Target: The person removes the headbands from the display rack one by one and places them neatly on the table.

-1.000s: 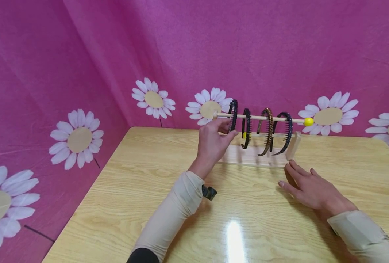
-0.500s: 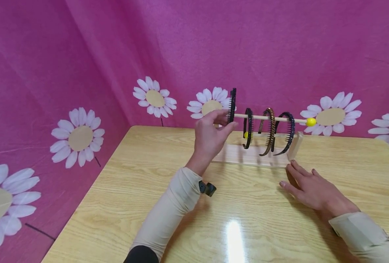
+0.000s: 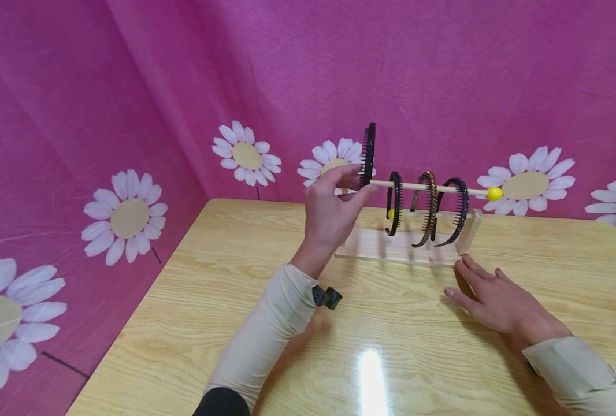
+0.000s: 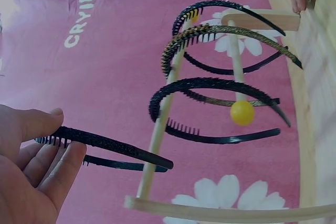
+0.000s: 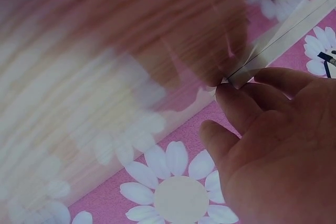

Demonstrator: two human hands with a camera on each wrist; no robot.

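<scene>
My left hand [image 3: 331, 216] pinches a black toothed headband [image 3: 369, 155] between thumb and fingers. It is raised at the left end of the wooden stand's upper rod [image 3: 412, 185]. In the left wrist view, the two ends of this headband [image 4: 113, 144] still reach either side of the rod. Farther along hang a black headband [image 3: 398, 202], a gold-brown one [image 3: 432, 208] and a dark glittery one [image 3: 463, 207]. My right hand [image 3: 503, 303] rests on the table with its fingers extended, fingertips at the right end of the stand's base [image 3: 375, 245].
A yellow ball [image 3: 494, 193] caps the upper rod's right end, and another yellow ball [image 4: 242, 113] caps the lower rod. The stand is on a wood-grain table [image 3: 225, 277]. Behind and to the left hangs a pink cloth [image 3: 287, 69] with white flowers.
My left hand has raised the black headband from its hanging position on the rod, moving up and slightly left. The right hand and the other headbands stay in place.
</scene>
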